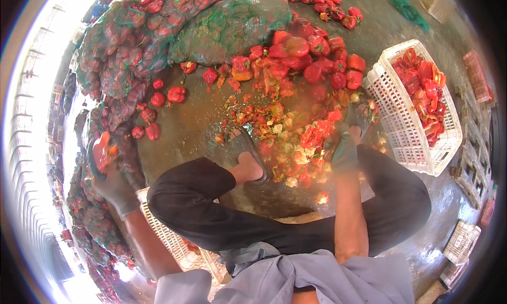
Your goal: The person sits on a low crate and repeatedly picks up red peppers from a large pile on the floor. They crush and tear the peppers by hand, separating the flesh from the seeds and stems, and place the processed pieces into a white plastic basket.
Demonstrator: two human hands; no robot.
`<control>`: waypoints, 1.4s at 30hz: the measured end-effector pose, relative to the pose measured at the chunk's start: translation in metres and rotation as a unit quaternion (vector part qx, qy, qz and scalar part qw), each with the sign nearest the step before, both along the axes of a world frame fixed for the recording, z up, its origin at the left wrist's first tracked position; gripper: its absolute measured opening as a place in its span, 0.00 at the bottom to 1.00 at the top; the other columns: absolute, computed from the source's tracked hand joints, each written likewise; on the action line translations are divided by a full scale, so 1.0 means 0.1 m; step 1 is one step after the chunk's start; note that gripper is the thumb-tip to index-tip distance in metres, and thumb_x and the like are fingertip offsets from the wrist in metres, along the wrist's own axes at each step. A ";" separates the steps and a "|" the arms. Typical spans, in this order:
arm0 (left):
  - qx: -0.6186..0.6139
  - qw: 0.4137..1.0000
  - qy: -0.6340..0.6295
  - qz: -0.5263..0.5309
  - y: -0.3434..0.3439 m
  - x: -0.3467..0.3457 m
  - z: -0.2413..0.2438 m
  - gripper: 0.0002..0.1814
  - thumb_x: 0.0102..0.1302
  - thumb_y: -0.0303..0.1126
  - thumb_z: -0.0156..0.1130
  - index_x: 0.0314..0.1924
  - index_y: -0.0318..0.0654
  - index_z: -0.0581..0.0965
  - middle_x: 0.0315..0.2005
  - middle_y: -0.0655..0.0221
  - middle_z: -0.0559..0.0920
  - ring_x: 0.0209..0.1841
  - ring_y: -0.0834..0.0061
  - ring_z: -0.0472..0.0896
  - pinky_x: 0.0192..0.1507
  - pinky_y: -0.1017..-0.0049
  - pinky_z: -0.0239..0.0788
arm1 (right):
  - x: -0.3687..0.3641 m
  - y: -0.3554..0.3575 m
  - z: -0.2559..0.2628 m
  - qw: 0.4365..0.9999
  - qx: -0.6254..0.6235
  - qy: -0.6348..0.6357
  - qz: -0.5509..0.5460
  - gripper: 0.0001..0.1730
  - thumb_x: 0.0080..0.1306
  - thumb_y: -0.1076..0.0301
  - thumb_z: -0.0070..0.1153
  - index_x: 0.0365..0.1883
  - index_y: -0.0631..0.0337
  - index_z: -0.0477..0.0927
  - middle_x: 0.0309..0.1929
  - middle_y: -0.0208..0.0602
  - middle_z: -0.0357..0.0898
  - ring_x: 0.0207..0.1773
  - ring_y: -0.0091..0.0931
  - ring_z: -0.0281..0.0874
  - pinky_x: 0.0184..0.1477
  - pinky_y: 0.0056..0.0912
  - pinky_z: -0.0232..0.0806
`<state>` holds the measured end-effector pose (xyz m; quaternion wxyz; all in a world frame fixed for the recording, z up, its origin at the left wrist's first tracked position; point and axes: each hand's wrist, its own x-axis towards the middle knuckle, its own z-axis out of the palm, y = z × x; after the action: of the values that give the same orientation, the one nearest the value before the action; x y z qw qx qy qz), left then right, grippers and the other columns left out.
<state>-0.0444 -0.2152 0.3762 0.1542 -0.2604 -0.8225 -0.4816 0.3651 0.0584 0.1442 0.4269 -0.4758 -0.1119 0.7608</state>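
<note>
My left hand (115, 187), in a grey glove, is held out at the left and grips an opened red bell pepper (103, 152). A dark curved edge shows beside that pepper, too blurred to name. My right hand (345, 151), also gloved, hangs low between my legs and is blurred. Bright red pepper pieces (317, 135) lie just left of it; whether its fingers hold anything is unclear. Beneath, pepper cores and seedy scraps (293, 153) cover the wet floor between my sandalled feet. Whole red bell peppers (313, 50) are heaped beyond the scraps.
At right stands a white plastic crate (400, 118) holding red pepper pieces, near a wooden pallet (473, 153). Green mesh sacks of peppers (119, 50) line the far left. Another white crate (166, 228) sits beside my left thigh. Green netting (408, 11) lies at the back.
</note>
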 end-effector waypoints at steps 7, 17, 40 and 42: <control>-0.162 0.986 -0.026 0.010 -1.05 -0.12 0.18 0.30 0.71 0.22 0.56 0.73 0.33 0.71 0.63 0.60 0.79 0.62 0.69 0.80 0.61 0.69 0.77 | -0.22 -0.13 0.42 1.000 -0.001 0.026 0.013 0.07 0.76 0.60 0.58 0.47 0.49 0.80 0.29 0.27 0.76 0.23 0.27 0.77 0.23 0.36 0.68; -0.015 0.921 -0.215 -0.326 0.90 1.84 -0.90 0.22 0.70 0.20 0.59 0.63 0.33 0.81 0.48 0.69 0.87 0.48 0.80 0.84 0.48 0.77 0.77 | -0.30 -0.27 0.59 0.997 0.045 0.016 0.065 0.08 0.73 0.63 0.63 0.43 0.56 0.80 0.29 0.27 0.75 0.21 0.25 0.74 0.22 0.32 0.68; -0.341 0.920 -0.103 -0.165 2.95 1.28 -3.34 0.42 0.67 0.49 0.65 0.76 0.36 0.67 0.68 0.49 0.75 0.73 0.51 0.70 0.77 0.54 0.57 | -0.16 -0.30 -1.10 0.991 -0.074 -0.082 0.074 0.10 0.72 0.74 0.58 0.50 0.63 0.78 0.37 0.38 0.85 0.24 0.27 0.79 0.22 0.32 0.73; -0.324 0.915 -0.179 -0.162 3.30 1.21 -3.28 0.40 0.68 0.49 0.65 0.73 0.31 0.69 0.67 0.45 0.76 0.70 0.46 0.72 0.73 0.55 0.62 | -0.24 -0.26 -0.86 0.985 -0.094 -0.102 0.101 0.10 0.71 0.75 0.59 0.50 0.62 0.78 0.36 0.37 0.84 0.24 0.27 0.79 0.22 0.32 0.72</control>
<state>0.0762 0.1151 0.0484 -0.1688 -0.3349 -0.8938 -0.2458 0.3411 0.0320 0.0586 0.2878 -0.5752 -0.1304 0.7545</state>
